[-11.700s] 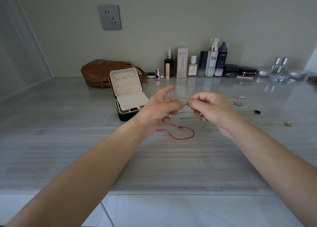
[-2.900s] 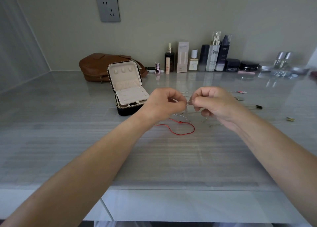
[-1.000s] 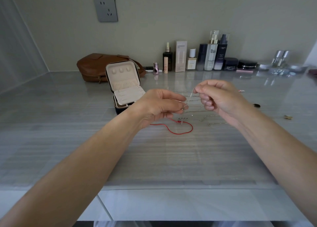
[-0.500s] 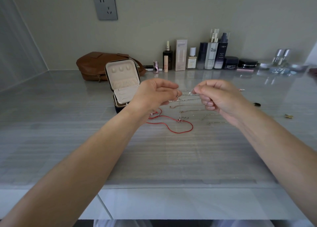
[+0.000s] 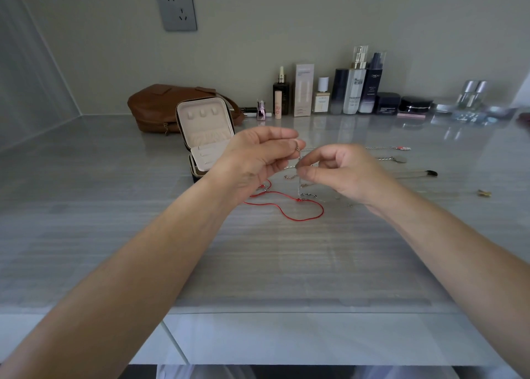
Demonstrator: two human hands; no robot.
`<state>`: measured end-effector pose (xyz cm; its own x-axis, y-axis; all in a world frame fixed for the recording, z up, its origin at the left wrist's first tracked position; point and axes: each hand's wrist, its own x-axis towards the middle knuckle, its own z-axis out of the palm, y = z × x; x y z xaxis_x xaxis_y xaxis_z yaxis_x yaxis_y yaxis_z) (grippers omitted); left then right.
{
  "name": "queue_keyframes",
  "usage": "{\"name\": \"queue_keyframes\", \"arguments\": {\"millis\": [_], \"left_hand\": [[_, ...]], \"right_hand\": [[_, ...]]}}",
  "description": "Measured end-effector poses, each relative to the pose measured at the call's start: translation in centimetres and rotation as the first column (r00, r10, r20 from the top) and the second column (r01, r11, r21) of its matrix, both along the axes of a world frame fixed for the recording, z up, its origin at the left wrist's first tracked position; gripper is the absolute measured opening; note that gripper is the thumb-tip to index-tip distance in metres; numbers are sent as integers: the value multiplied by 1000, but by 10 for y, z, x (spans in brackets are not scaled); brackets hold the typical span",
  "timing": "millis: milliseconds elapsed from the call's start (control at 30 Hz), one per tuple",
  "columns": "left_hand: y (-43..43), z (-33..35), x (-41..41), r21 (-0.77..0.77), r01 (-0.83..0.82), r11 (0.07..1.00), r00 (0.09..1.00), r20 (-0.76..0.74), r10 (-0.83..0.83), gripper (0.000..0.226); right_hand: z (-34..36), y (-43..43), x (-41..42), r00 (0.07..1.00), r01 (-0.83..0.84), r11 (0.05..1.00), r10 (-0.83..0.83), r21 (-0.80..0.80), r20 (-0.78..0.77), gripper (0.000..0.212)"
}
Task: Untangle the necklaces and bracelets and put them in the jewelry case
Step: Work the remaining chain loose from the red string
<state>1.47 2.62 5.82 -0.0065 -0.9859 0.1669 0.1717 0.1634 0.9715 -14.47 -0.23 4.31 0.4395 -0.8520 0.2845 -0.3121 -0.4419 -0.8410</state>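
Both hands hover above the worktop [image 5: 258,249], the left hand [image 5: 255,160] and right hand [image 5: 348,175] each pinching a thin silver chain [image 5: 299,175] that hangs between them. Below lies a red cord [image 5: 289,206]. The open case [image 5: 205,137] stands just left.

I see a thin silver chain [image 5: 299,178] dangling over a looped red cord bracelet [image 5: 289,206] flat on the desk. At ten o'clock of it, a small black zip jewelry case [image 5: 205,137] stands open, cream-lined lid upright.
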Motion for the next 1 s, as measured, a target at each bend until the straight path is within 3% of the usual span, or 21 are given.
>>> {"name": "queue_keyframes", "arguments": {"millis": [200, 400, 533, 733, 1000], "left_hand": [[-1, -1, 0, 8, -40, 999, 998, 44, 40, 14], [-1, -2, 0, -69, -165, 984, 923, 341, 179, 18], [-1, -5, -5, -55, -156, 986, 872, 461, 164, 19], [0, -11, -13, 90, -22, 996, 928, 374, -13, 18], [-2, -12, -10, 69, -97, 993, 908, 415, 60, 14]], "right_hand": [[0, -2, 1, 999, 38, 998, -36, -49, 39, 11], [4, -2, -5, 995, 74, 995, -69, -68, 76, 8], [6, -2, -8, 994, 82, 996, -80, -28, 76, 6], [7, -1, -6, 995, 90, 996, -89, -22, 55, 11], [8, 1, -6, 996, 87, 995, -87, -39, -14, 9]]}}
